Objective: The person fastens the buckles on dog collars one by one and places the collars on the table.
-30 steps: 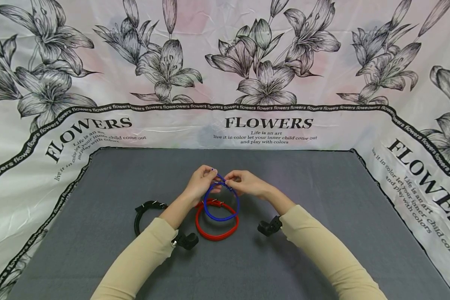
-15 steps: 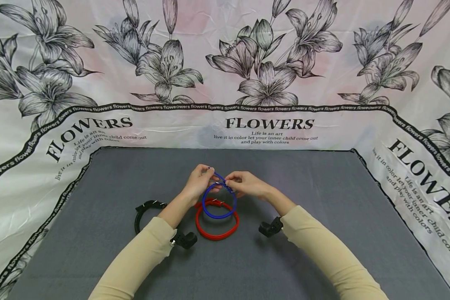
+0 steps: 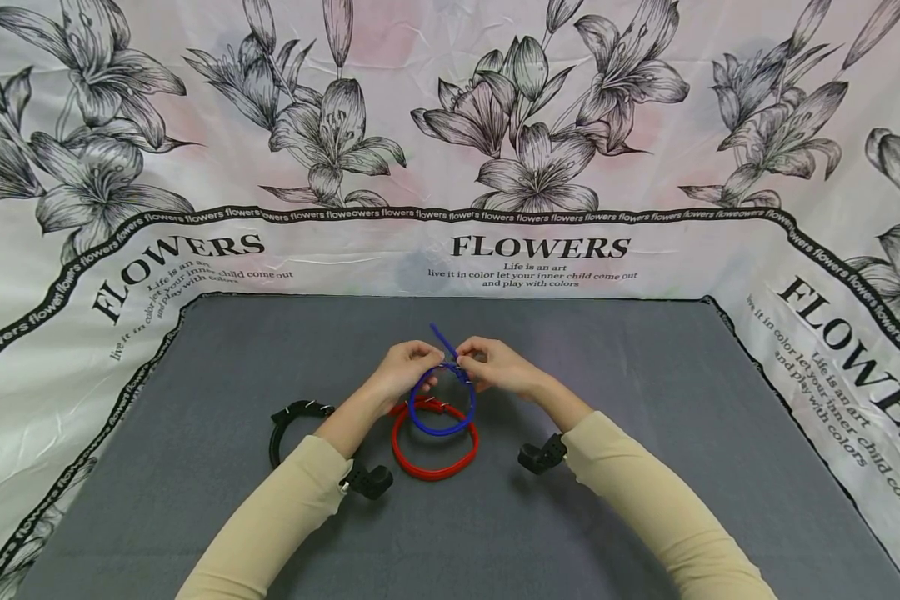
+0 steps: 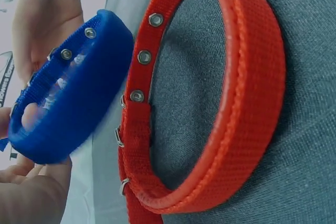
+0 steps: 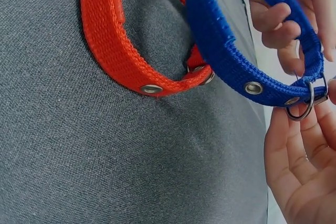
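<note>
A blue collar [image 3: 442,433] hangs as a loop between both hands, above the grey cloth. My right hand [image 3: 492,364] pinches it by the buckle, and the strap's tail [image 3: 442,337] sticks up past the fingertips. My left hand [image 3: 411,367] holds the loop's upper left side. Metal eyelets dot the blue strap, and a D-ring [image 5: 310,106] hangs near the buckle in the right wrist view. Just below and behind lies a red collar [image 3: 435,475], buckled into a loop on the cloth. It also has eyelets [image 4: 144,57]. Fingers partly hide the blue buckle.
Left of the red collar a black collar [image 3: 276,437] lies on the grey cloth [image 3: 630,375], partly covered by the left forearm. Black wrist cameras [image 3: 542,454] stick out from under both sleeves. A flower-printed sheet [image 3: 375,250] borders the cloth at the back and sides.
My left hand has let go of the blue strap's tail and moved down to the loop. The tail now stands free, pointing up. My right hand stays by the buckle.
</note>
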### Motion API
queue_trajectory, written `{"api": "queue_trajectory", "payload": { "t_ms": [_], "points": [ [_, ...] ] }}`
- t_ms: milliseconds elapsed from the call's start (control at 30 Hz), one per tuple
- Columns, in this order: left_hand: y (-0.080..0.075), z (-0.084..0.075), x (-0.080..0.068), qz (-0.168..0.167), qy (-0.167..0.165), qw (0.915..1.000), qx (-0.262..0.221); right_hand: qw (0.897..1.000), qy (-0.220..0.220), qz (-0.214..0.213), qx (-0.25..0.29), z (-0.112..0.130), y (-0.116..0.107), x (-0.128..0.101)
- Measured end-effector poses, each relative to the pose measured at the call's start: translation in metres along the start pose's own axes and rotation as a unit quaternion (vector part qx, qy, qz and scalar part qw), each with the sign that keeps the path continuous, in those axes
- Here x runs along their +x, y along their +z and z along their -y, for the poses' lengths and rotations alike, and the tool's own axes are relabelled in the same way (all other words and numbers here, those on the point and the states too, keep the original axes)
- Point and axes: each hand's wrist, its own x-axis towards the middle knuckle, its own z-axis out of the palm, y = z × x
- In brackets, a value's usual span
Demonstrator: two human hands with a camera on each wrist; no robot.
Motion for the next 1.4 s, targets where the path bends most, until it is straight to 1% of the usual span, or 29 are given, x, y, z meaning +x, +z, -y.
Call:
{"api": "queue_trajectory", "payload": {
  "t_ms": [100, 400, 633, 733, 933, 1067, 1167, 1300, 1400],
  "points": [
    [-0.0007, 0.0006, -0.0003, -0.007, 0.003, 0.9999, 0.012, 1.0, -0.005, -0.003, -0.001, -0.0089, -0.0009, 0.0054],
    [0.0016, -0.0011, -0.0013, -0.026, 0.011, 0.9992, 0.028, 1.0, -0.019, 0.004, 0.006, -0.0077, 0.0008, 0.0045],
    [0.0045, -0.0017, -0.0037, -0.012, 0.007, 0.9991, 0.041, 1.0, -0.021, 0.003, -0.01, -0.0065, 0.0018, 0.0036],
    [0.0052, -0.0011, -0.0042, -0.013, 0.006, 0.9989, 0.045, 1.0, -0.023, 0.003, -0.009, -0.0064, 0.002, 0.0038],
    [0.006, 0.0013, -0.0034, -0.033, 0.007, 0.9981, 0.051, 1.0, -0.017, 0.008, -0.008, -0.0063, 0.0028, 0.0034],
    [0.0063, 0.0021, -0.0037, -0.052, 0.0, 0.9974, 0.05, 1.0, -0.008, 0.015, -0.014, -0.0067, 0.0041, 0.0038],
    [0.0066, 0.0024, -0.004, -0.058, -0.004, 0.9971, 0.049, 1.0, -0.003, 0.012, -0.02, -0.007, 0.0049, 0.0042],
    [0.0064, 0.0032, -0.0034, -0.058, -0.005, 0.9971, 0.049, 1.0, -0.009, 0.004, -0.025, -0.0077, 0.0054, 0.0042],
    [0.0061, 0.0035, -0.0025, -0.051, -0.002, 0.9972, 0.054, 0.999, -0.017, -0.003, -0.029, -0.008, 0.0054, 0.0041]
  ]
}}
